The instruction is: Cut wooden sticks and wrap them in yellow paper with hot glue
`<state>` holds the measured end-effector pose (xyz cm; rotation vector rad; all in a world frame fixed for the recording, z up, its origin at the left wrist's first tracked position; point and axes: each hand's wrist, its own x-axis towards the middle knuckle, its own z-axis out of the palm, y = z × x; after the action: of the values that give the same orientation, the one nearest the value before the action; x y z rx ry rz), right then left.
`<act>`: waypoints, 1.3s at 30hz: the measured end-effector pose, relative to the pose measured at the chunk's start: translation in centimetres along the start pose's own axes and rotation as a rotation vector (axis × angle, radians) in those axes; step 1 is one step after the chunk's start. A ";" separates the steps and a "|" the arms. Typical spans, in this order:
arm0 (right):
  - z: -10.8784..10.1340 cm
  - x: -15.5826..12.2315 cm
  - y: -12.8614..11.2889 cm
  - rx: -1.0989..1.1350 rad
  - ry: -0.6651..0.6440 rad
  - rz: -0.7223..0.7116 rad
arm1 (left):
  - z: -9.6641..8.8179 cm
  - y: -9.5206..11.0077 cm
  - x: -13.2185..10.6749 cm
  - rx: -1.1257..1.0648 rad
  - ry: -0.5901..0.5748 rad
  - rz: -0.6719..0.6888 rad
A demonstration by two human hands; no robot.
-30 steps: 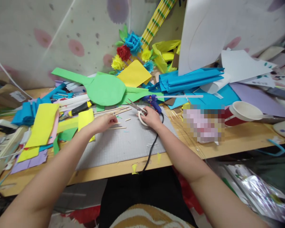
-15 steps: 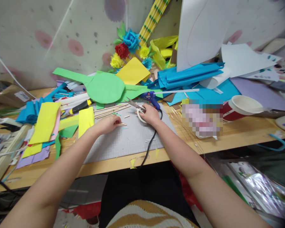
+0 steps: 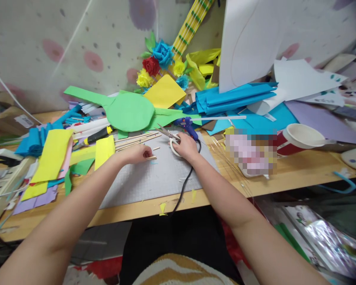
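Note:
My left hand (image 3: pixel 136 153) rests on the grey cutting mat (image 3: pixel 160 178) with its fingers curled onto a short wooden stick (image 3: pixel 152 158). A bundle of longer wooden sticks (image 3: pixel 138 140) lies just beyond it. My right hand (image 3: pixel 186 145) is closed round the white handles of a pair of scissors (image 3: pixel 169 135), whose blades point left and away, slightly apart. A blue glue gun (image 3: pixel 188 126) lies right behind that hand, its black cord (image 3: pixel 185 183) running down off the table's front edge.
Coloured paper is heaped around: green cut-out (image 3: pixel 127 111), yellow sheets (image 3: pixel 52 155), blue folded paper (image 3: pixel 234 99), paper flowers (image 3: pixel 157 63) at the wall. A red-and-white paper cup (image 3: pixel 299 138) lies on its side at right. A yellow-black utility knife (image 3: pixel 97 135) lies left of the sticks.
My left hand has pulled a short stick together under its fingertips on the mat. My right hand has stayed on the scissors' handles. The view has shifted slightly.

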<state>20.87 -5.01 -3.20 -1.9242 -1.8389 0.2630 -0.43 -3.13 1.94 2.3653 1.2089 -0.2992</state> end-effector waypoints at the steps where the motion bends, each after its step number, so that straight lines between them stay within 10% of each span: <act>1: 0.0 0.0 0.0 0.000 -0.002 0.002 | -0.1 0.0 0.1 -0.010 -0.006 0.003; 18: -0.1 0.0 0.2 -0.028 -0.010 0.019 | -3.9 -4.8 -1.1 0.030 0.271 -0.252; 27: -0.2 0.0 0.1 -0.047 -0.031 0.041 | -0.6 -4.3 0.4 0.148 0.474 -0.365; 39: -0.2 0.0 0.2 -0.042 -0.023 0.018 | -0.3 -4.7 2.2 0.170 0.335 -0.295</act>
<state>21.13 -5.09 -3.09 -1.9748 -1.8561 0.2561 -2.92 0.99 -0.08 2.4441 1.7587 -0.1026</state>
